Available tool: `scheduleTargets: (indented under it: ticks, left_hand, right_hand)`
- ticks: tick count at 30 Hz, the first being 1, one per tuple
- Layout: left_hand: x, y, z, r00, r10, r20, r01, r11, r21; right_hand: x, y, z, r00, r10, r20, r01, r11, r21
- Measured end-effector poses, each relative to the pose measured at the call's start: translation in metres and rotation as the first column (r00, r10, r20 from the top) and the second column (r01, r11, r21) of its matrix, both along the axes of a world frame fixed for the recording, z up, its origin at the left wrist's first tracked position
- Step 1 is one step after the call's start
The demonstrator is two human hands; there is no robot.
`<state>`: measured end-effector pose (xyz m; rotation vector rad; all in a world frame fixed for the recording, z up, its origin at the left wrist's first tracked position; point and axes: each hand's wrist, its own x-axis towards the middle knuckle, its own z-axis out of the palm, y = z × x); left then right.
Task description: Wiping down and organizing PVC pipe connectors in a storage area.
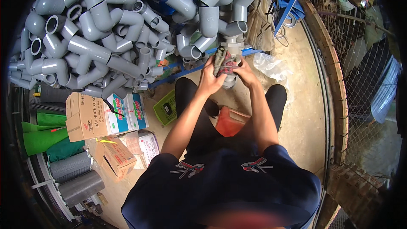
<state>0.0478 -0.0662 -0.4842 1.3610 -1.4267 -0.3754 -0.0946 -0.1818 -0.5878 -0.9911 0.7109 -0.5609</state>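
In the head view, the left hand [210, 78] and right hand [246, 74] clasp a crumpled, dark red-patterned cloth [224, 62] against pale grey plastic fittings [235, 46]. Left of the fingers stand a brown cardboard box [80, 121] printed in dark lettering and blue-and-white labelled packages [121, 121]. Glossy grey plastic elbows [91, 51] crowd beyond them; a clear plastic bag [271, 67] lies right, an orange-red plastic container [231, 122] nearer the body.

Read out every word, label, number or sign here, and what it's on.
I'll say where print stands, not copy it.
Tan cardboard box: large dark lettering, legible, and a red emblem.
Blue-and-white panels beside it: bold lettering, legible.
Small brown box: print, too blurred to read.
White carton: print, mostly too small.
Cloth at the left hand: nothing readable.
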Motion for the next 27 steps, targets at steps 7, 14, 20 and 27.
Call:
scheduleTargets:
  ticks: [7,14,20,27]
  left_hand:
    - [-0.014,0.006,0.007,0.901,0.184,0.393,-0.242,0.965,0.103]
    - [-0.025,-0.008,-0.004,0.902,0.028,0.431,-0.042,0.999,0.022]
    - [0.013,-0.004,-0.034,0.994,0.023,0.111,-0.016,0.998,-0.059]
    - [0.069,-0.002,-0.083,0.957,0.285,0.043,-0.277,0.869,0.410]
  right_hand:
    - [0.052,0.043,-0.014,0.959,-0.272,-0.076,0.188,0.816,-0.546]
    - [0.058,0.048,-0.065,0.834,-0.464,0.298,0.549,0.754,-0.361]
    - [0.025,0.034,0.022,0.960,-0.273,-0.065,0.210,0.853,-0.478]
    - [0.019,0.023,0.050,0.994,-0.071,-0.083,0.039,0.942,-0.332]
